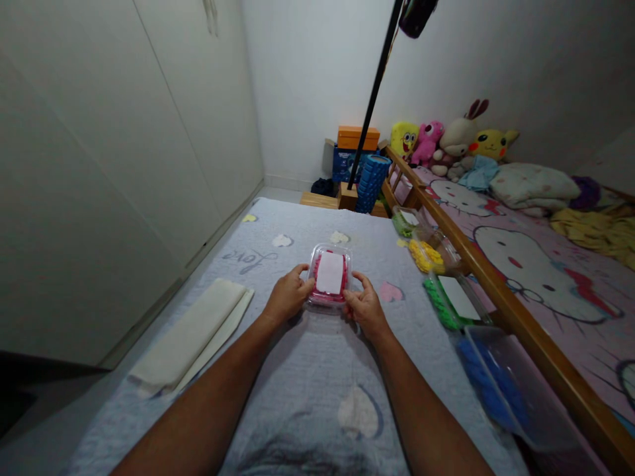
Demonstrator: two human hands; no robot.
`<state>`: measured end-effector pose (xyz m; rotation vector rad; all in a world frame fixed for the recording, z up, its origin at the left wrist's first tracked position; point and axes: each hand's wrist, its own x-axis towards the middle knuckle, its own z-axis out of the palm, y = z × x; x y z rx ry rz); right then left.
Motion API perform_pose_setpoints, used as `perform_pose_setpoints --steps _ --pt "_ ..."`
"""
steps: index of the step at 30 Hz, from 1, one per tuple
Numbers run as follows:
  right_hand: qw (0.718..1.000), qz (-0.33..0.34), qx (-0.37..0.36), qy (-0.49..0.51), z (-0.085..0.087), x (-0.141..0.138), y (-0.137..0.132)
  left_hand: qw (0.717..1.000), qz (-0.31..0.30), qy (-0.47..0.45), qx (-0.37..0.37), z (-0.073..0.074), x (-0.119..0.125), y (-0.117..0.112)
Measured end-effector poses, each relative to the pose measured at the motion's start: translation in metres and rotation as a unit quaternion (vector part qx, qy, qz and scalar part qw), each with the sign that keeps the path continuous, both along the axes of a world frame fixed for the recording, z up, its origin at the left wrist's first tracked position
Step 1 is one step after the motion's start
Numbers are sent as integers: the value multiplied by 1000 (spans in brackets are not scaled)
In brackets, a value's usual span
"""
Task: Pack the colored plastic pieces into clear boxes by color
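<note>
A clear plastic container (330,299) with bright pink-red contents is between my two hands, above the middle of the bedsheet. On its lid lies a blank white label (330,272). My left hand (290,293) grips the left side, thumb on the near corner and fingers along the edge. From the right, my right hand (366,305) holds the other side, thumb at the near corner and index finger stretched along the edge. The fingers under the container are partly hidden. What the pink-red contents are, I cannot make out.
Along the wooden bed rail (461,251) on the right stand a container with blue contents (489,377), one with green (439,301), one with yellow (425,255) and a light green one (404,223). A folded cream cloth (198,334) lies left. A black pole (374,92) rises beyond.
</note>
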<state>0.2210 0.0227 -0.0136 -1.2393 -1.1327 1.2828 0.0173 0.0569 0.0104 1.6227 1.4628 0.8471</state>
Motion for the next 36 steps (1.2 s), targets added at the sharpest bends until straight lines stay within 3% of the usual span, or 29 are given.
perform_pose_setpoints --steps 18,24,36 --pt "1000 4 -13 -4 8 -3 -3 990 -32 -124 -58 -4 0 2" --pt "1000 12 -9 -3 6 -3 -3 986 -36 -153 -52 -13 0 3" --pt "999 -22 -22 10 3 -1 -1 984 -11 -174 -46 -12 3 1"
